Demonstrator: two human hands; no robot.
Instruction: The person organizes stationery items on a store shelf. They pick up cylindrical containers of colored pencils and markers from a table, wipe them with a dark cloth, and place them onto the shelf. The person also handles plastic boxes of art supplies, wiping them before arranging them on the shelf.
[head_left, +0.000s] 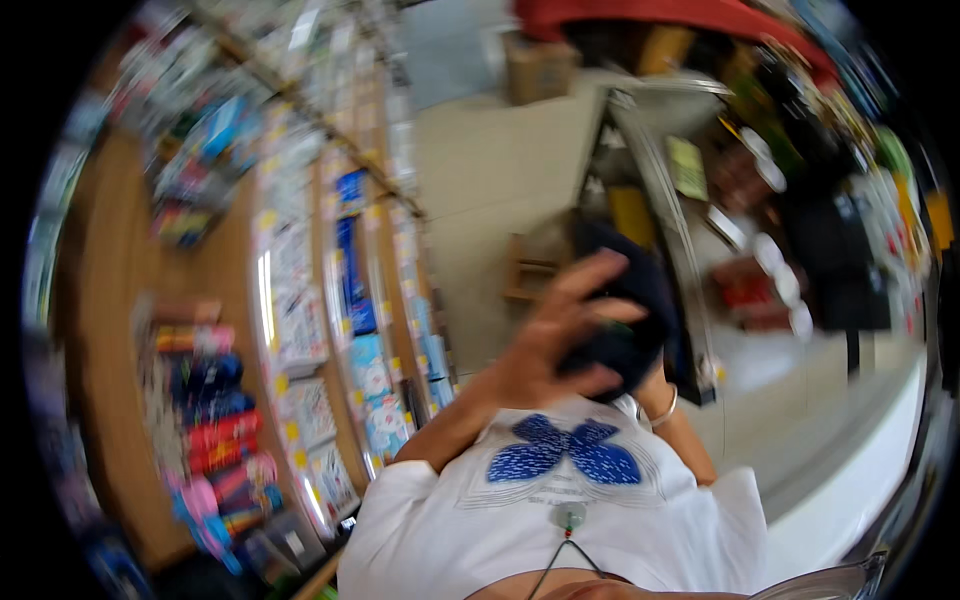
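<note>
A dark, soft-looking item (626, 315), blurred and possibly a cloth cap, is held up in front of my chest. My left hand (555, 330) is at its left side with fingers spread; the fingertips overlap the item, and blur hides whether they touch it. From the right, my right hand (654, 379) reaches behind the item and seems to support it. Its fingers are hidden, and a pale bangle (667, 409) circles that wrist.
At left, wooden shelves (112, 337) hold packaged goods (217, 442). A glass display case (697, 292) stands at right, with a white counter (847, 465) near it. Beyond the hands are a small wooden stool (525, 266) and a cardboard box (536, 71) on the tiled floor.
</note>
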